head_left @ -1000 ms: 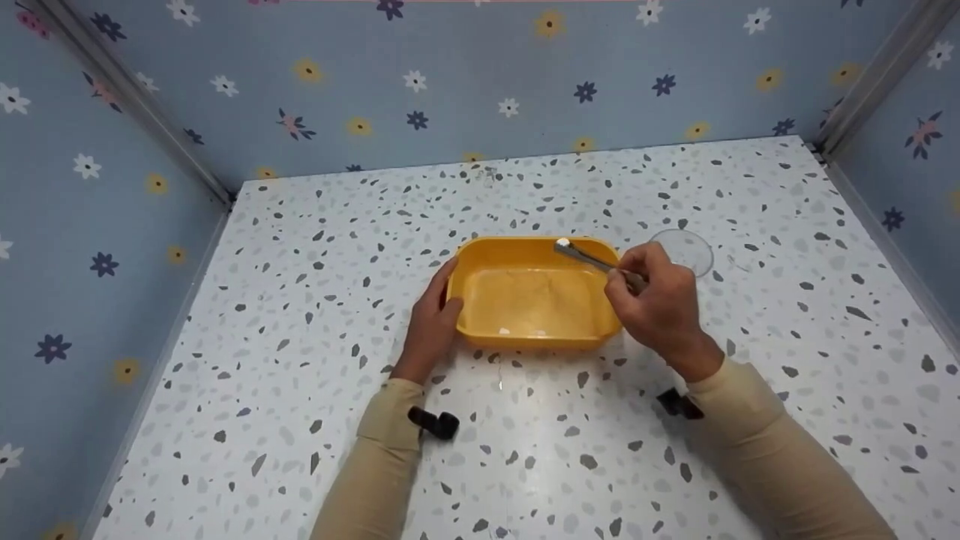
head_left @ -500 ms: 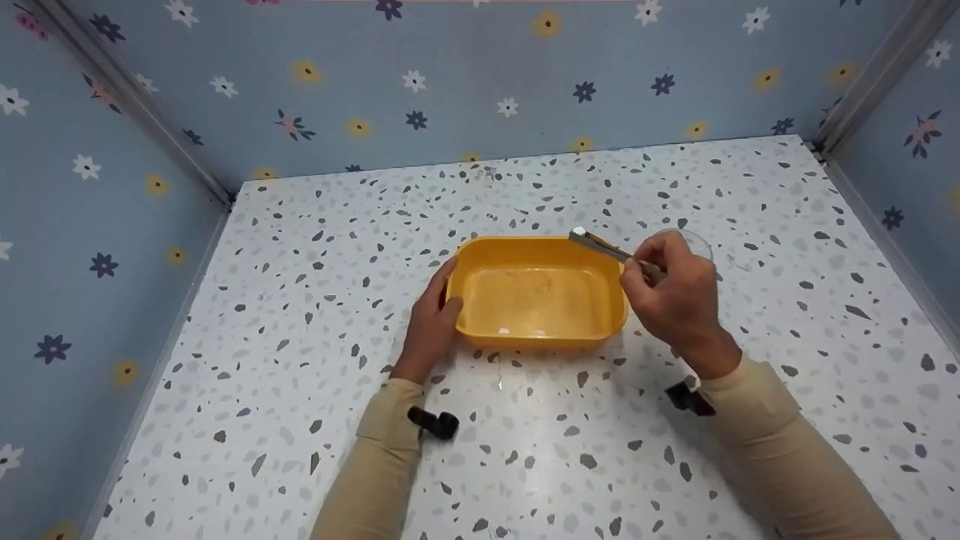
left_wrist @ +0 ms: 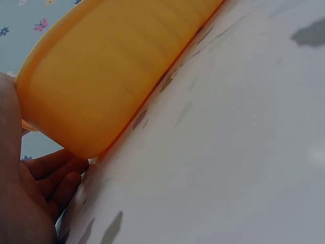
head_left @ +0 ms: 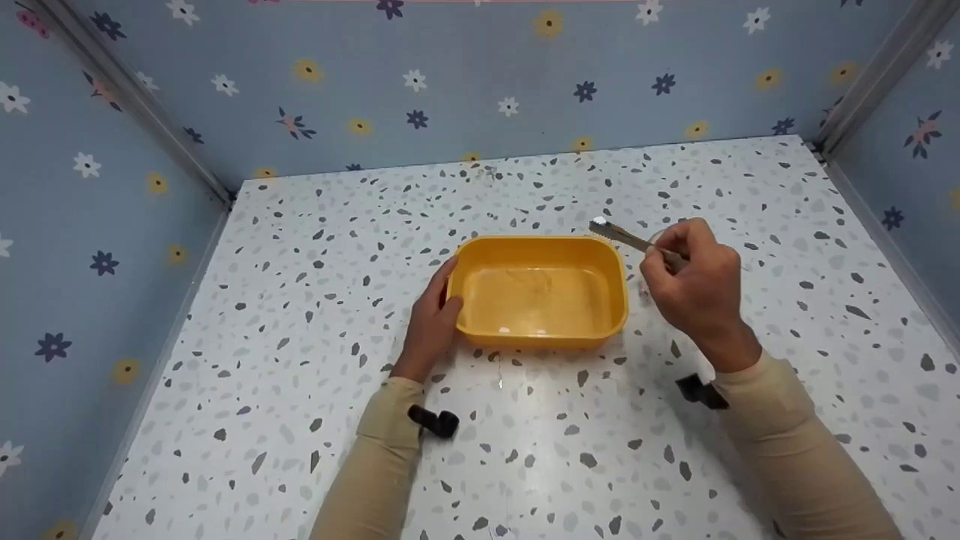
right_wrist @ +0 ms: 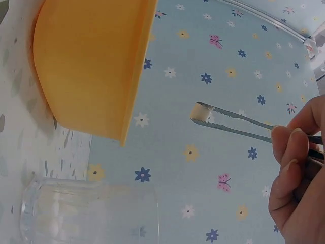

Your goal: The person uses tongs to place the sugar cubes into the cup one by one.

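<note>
My left hand [head_left: 429, 330] holds the left end of a yellow rectangular plastic container [head_left: 538, 342]. In the left wrist view its fingers [left_wrist: 56, 180] lie by the container's lower corner. My right hand [head_left: 701, 292] pinches a pair of metal tweezers [head_left: 632, 238], raised just beyond the container's right rim. A small whitish block [right_wrist: 201, 112] is caught between the serrated tips, clearest in the right wrist view. Below the tweezers there, a clear cup [right_wrist: 96, 213] stands beside the container; the right hand hides most of it from the head view.
The white speckled table [head_left: 300, 300] extends around the container on all sides. Blue flowered panels [head_left: 480, 82] rise at the back, left and right, joined by metal corner strips.
My right hand has moved right and slightly away from me, carrying the tweezers and block from over the container to past its right rim, and covering the cup. The left hand stays put.
</note>
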The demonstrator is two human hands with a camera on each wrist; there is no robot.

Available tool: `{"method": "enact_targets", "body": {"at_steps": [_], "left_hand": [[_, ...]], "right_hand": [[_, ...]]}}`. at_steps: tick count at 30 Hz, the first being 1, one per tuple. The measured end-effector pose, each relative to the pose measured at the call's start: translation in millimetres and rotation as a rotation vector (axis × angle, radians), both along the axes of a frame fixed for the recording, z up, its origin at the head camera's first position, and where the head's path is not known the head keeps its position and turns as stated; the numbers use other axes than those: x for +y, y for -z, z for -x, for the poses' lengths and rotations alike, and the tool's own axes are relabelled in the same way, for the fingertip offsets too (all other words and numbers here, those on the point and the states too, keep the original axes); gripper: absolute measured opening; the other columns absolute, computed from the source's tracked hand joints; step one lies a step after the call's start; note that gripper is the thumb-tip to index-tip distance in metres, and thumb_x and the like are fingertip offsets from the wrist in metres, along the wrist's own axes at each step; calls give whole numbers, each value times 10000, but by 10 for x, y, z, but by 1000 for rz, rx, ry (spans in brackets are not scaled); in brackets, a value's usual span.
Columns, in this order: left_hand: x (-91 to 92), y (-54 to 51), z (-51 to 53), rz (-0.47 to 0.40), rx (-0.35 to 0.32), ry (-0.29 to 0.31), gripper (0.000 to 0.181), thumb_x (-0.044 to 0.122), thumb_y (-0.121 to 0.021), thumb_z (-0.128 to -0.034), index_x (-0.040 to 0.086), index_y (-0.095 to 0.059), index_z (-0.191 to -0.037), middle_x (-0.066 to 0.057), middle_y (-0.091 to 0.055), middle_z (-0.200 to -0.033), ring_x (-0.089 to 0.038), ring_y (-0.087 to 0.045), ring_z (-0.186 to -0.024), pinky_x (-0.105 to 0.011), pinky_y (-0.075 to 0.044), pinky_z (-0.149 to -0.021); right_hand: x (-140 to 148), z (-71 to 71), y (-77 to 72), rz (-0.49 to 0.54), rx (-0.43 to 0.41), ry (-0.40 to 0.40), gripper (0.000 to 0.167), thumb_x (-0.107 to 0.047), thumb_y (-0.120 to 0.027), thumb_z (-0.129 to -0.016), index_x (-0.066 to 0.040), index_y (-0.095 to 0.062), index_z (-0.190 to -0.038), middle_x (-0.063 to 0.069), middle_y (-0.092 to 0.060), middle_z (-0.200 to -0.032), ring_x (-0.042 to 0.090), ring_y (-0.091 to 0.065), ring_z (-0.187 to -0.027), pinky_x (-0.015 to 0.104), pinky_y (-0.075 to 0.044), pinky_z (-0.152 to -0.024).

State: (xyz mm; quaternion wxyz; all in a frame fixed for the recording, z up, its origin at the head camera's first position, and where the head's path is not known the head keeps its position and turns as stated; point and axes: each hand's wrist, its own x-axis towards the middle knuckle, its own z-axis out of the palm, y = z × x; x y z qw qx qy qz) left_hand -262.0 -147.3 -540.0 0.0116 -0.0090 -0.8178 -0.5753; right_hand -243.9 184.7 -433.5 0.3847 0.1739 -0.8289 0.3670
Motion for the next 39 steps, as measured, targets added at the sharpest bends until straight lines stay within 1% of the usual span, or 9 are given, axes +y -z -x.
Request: {"method": "enact_targets", "body": {"at_steps": [4,9,16,19,22,25,28,33,39], "left_hand": [[3,1,5,6,-8,-5,623,206,-465,-960,371,-356,-1551,103,-395,-1554,-115,-479,-1275,-356,-374,-1098],[8,3,10,11,-16,-9,620,206,-466,-965,374,-354,-1551,108,-387,-1558,-98,-462,-1299,-342,-361,-1106],[4,14,20,10,-11,-6,615,205,-465,-970,388,-354,-1547,120,-383,-1557,-94,-462,-1300,-345,-357,-1109],[1,18,15,22,-7,-7,616,207,-460,-966,392,-357,-1544,124,-389,-1552,-99,-470,-1288,-343,-365,-1103],[-2,20,11,30,2,-12,614,208,-458,-962,392,-366,-1541,129,-406,-1539,-112,-493,-1248,-341,-384,-1086],[-2,11,6,27,12,-15,612,205,-460,-960,386,-376,-1538,128,-417,-1532,-117,-503,-1230,-342,-396,-1075],[-2,0,1,18,16,-13,611,193,-460,-963,380,-378,-1539,123,-415,-1535,-114,-499,-1236,-343,-400,-1076],[1,-8,-3,19,18,-18,613,164,-460,-964,372,-387,-1536,120,-418,-1533,-108,-499,-1236,-328,-406,-1073],[4,-12,-9,30,28,-32,594,156,-460,-971,349,-407,-1530,101,-430,-1529,-107,-498,-1238,-320,-399,-1075]], "right_hand": [[42,11,-33,-36,-4,24,67,1,-644,-831,23,-583,-850,112,-665,-713,156,-557,-527,73,-384,-606],[99,15,-69,-65,-17,43,60,-10,-628,-834,13,-574,-841,102,-643,-683,131,-542,-521,96,-388,-568],[140,-3,-150,-43,-63,93,41,-9,-593,-832,21,-573,-851,113,-649,-698,169,-526,-523,106,-371,-560],[187,-10,-179,-50,-65,112,38,-8,-586,-825,23,-577,-846,109,-657,-689,162,-503,-510,160,-353,-523],[243,-15,-210,-48,-69,139,40,-9,-580,-809,20,-579,-835,97,-652,-664,152,-465,-501,237,-323,-510],[299,-21,-236,-49,-73,164,43,-5,-572,-796,21,-577,-830,105,-649,-653,153,-445,-494,280,-299,-511],[344,-32,-265,-61,-82,178,43,3,-574,-801,30,-579,-834,135,-665,-666,174,-482,-497,283,-307,-511],[407,-48,-308,-79,-115,188,43,3,-574,-819,35,-579,-847,174,-694,-720,253,-608,-561,267,-351,-552],[469,-63,-333,-100,-157,203,48,-11,-571,-821,22,-586,-854,194,-710,-757,289,-633,-592,301,-331,-551]]}}
